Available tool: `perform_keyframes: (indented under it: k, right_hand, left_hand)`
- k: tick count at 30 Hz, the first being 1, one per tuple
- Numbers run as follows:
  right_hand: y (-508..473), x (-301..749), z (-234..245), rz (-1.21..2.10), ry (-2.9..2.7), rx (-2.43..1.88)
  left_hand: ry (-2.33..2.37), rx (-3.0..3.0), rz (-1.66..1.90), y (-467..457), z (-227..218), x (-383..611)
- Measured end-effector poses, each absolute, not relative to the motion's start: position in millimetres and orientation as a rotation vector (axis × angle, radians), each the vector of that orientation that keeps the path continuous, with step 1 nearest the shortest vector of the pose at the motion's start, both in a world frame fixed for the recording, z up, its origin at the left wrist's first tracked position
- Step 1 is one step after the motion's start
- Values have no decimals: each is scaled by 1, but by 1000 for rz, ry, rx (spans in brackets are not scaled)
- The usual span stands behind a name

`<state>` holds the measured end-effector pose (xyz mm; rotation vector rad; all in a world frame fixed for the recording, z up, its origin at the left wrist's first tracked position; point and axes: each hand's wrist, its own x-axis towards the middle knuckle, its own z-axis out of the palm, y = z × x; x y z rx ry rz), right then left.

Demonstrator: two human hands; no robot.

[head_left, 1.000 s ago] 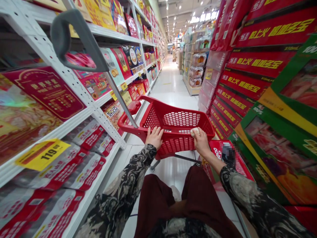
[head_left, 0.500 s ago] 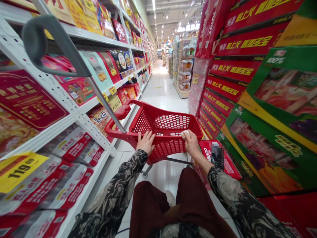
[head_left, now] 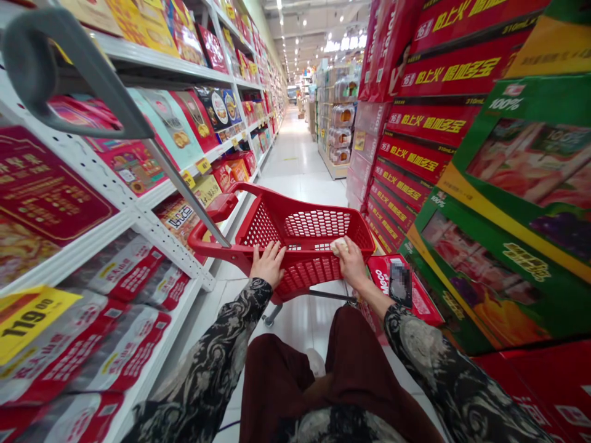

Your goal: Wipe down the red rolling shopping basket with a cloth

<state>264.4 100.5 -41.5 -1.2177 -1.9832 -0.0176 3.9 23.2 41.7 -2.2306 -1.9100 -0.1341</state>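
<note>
Two bare hands are laid on the near edge of a red plastic shopping basket with perforated walls (head_left: pixel 307 254), which is carried on a wheeled trolley frame in a shop aisle. By the left hand (head_left: pixel 268 264), the rim is covered near its left end; the fingers are slightly apart and draped over the edge, and whether any grip is taken underneath cannot be told. By the right hand (head_left: pixel 353 264), a small crumpled white cloth or tissue (head_left: pixel 339 247) is pinched, fingers drawn together around it, at the right part of the same rim.

The step in hand is judged to be a wiping of the rim, with the basket steadied by the left hand. For the next move, a firm pinch on the cloth and light, even pressure along the plastic seem to be called for.

To the left, a grey looped plastic handle (head_left: pixel 99 80) is raised beside white metal shelving (head_left: pixel 152 224); to the right, red drink cartons (head_left: pixel 415 123) are stacked.
</note>
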Motion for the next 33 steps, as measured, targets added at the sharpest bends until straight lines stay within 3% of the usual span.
perform_keyframes:
  k: [5,14,22,33]
  right_hand:
    - [109,294,-48,-52,-1780,-1341]
    - [91,225,-34,-14,-2037,-1014]
    - [101,299,-46,-29,-1765,-1401]
    - [88,230,-30,202,-1859,-1173]
  left_hand:
    - [-1922,-2210,-149,23,41,7]
    - [-1929,-2188,-84,21,46,9]
    - [-1924,-2177,-136,22,43,10]
    - [-1939,-2196,-138,24,44,9]
